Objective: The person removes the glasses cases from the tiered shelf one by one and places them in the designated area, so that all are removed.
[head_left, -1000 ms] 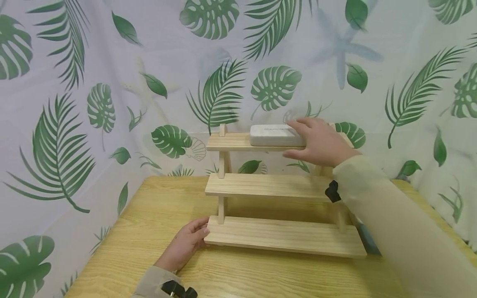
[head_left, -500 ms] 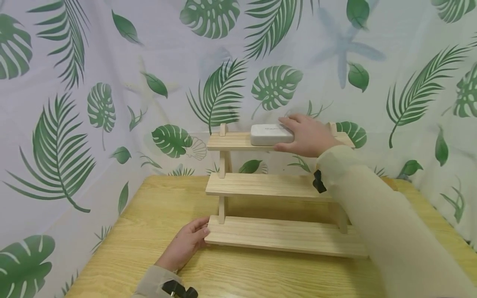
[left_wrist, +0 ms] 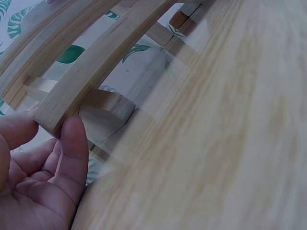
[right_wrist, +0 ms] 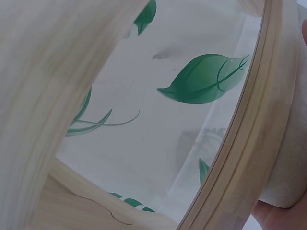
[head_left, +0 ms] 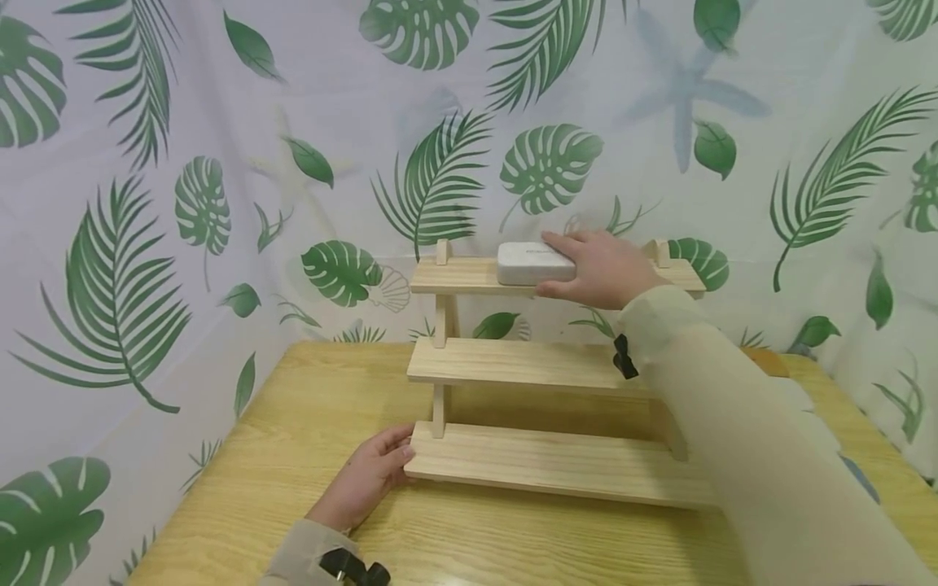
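A three-tier wooden display shelf [head_left: 513,362] stands on the table. My left hand [head_left: 370,472] holds the left end of its bottom board; in the left wrist view, thumb and finger pinch the board's corner [left_wrist: 55,112]. On the top board lies a white oblong case [head_left: 535,264] with small grey lettering, too small to read. My right hand [head_left: 601,268] grips the case's right part, thumb along its front and fingers over the top. That end of the case is hidden under the hand. In the right wrist view the case [right_wrist: 290,158] shows behind the top board's edge [right_wrist: 254,110].
The wood-grain table [head_left: 330,391] runs back to a white leaf-printed cloth [head_left: 315,122]. Right of the shelf, partly behind the right sleeve [head_left: 762,439], lie an orange-brown item [head_left: 765,362], a white item [head_left: 795,395] and a blue item [head_left: 861,478].
Over the past second my right hand has moved left along the case and taken hold of it. My left hand has stayed on the bottom board. The head view has shifted slightly.
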`<state>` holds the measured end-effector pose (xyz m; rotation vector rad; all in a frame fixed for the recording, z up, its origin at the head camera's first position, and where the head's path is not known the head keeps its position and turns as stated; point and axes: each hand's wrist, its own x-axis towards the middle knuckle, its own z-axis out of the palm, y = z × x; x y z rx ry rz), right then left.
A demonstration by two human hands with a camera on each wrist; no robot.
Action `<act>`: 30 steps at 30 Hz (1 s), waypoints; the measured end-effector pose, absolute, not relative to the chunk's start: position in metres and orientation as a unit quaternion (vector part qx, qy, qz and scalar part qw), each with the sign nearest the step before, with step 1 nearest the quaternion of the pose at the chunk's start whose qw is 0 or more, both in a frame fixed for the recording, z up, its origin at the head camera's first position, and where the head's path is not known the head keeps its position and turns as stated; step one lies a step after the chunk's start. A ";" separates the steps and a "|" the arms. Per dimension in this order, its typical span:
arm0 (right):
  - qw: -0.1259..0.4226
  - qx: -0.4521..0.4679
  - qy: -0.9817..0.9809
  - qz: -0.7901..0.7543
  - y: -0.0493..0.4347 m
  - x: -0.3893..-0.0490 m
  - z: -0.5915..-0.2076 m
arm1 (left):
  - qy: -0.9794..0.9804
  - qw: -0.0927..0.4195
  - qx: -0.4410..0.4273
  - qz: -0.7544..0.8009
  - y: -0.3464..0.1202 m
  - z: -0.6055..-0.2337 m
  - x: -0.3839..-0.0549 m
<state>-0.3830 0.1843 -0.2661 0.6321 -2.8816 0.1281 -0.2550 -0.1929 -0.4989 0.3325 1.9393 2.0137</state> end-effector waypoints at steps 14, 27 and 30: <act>0.122 0.209 -0.970 0.024 0.183 -0.377 -0.270 | 0.685 0.163 0.114 0.701 -0.192 -0.496 -0.255; 0.129 0.212 -0.968 0.022 0.184 -0.365 -0.271 | 0.681 0.161 0.109 0.706 -0.189 -0.496 -0.253; 0.130 0.214 -0.968 0.015 0.185 -0.362 -0.271 | 0.681 0.161 0.111 0.706 -0.189 -0.495 -0.252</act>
